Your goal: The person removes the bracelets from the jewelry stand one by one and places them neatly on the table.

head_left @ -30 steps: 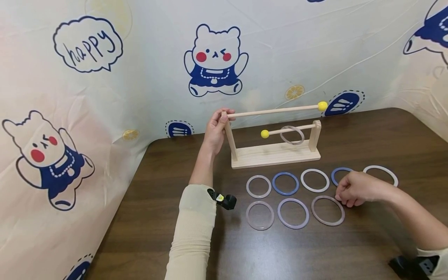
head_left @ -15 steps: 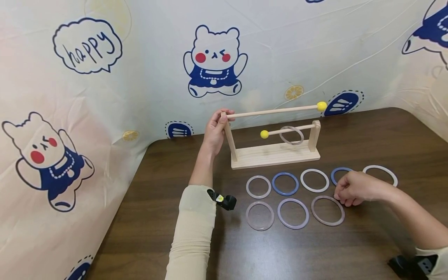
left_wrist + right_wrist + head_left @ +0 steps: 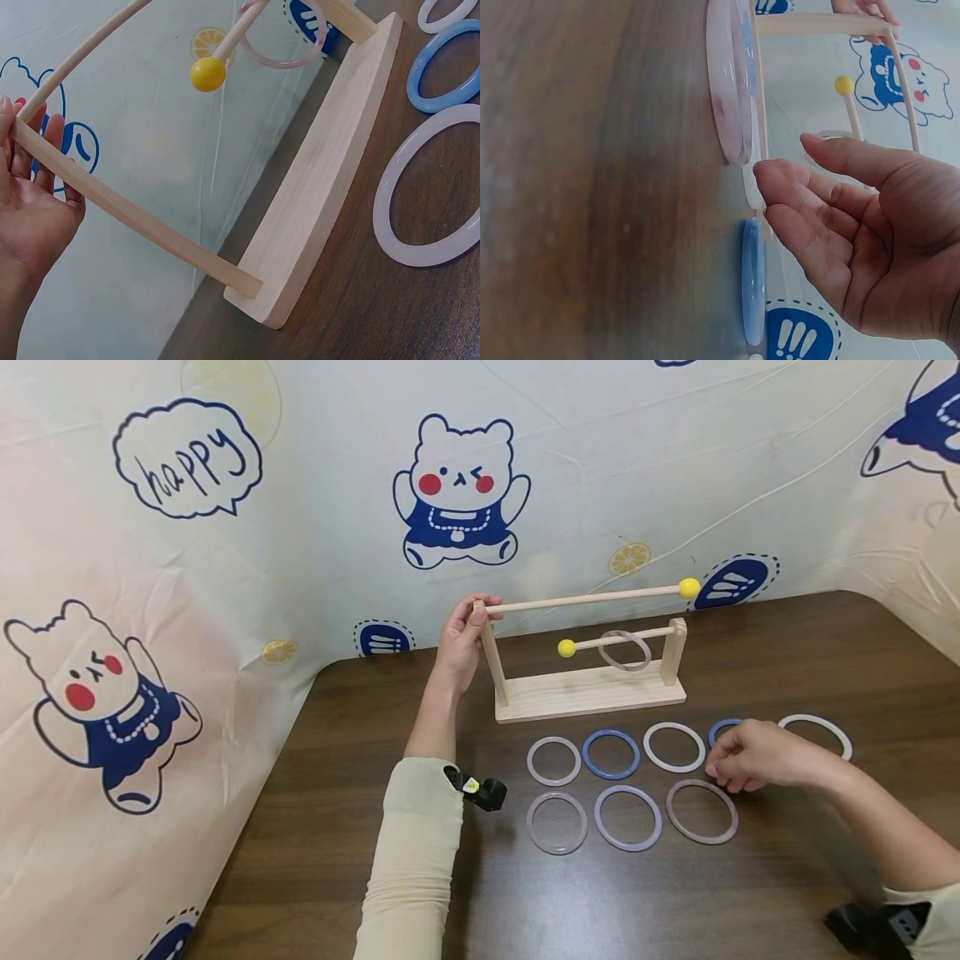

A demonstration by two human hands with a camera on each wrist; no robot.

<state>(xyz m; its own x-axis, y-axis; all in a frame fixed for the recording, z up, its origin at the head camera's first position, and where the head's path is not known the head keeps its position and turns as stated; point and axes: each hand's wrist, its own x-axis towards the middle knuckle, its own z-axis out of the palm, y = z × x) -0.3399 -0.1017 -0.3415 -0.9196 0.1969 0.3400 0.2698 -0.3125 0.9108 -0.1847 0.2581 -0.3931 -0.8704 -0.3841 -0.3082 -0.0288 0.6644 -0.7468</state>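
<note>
My left hand (image 3: 460, 647) grips the top of the tall left post of a pale wooden stand (image 3: 592, 692). Two rods with yellow ball ends jut from the stand's posts. One pinkish ring (image 3: 630, 667) hangs on the lower rod. My right hand (image 3: 768, 756) hovers just over the table at the right, fingers loosely bent, thumb apart from them. In the right wrist view nothing lies between its fingers. Under and beside it are a partly covered blue ring (image 3: 712, 732) and a mauve ring (image 3: 702, 840).
On the brown table (image 3: 352, 860) lie more rings in two rows: a blue one (image 3: 612, 775), a white one (image 3: 675, 768), a lilac one (image 3: 630, 847) and others. Another white ring (image 3: 849, 745) is at the far right. A patterned cloth (image 3: 322, 543) hangs behind.
My right hand has shifted slightly left and up, from the mauve ring's edge towards the partly covered blue ring. My left hand and the stand stay put.
</note>
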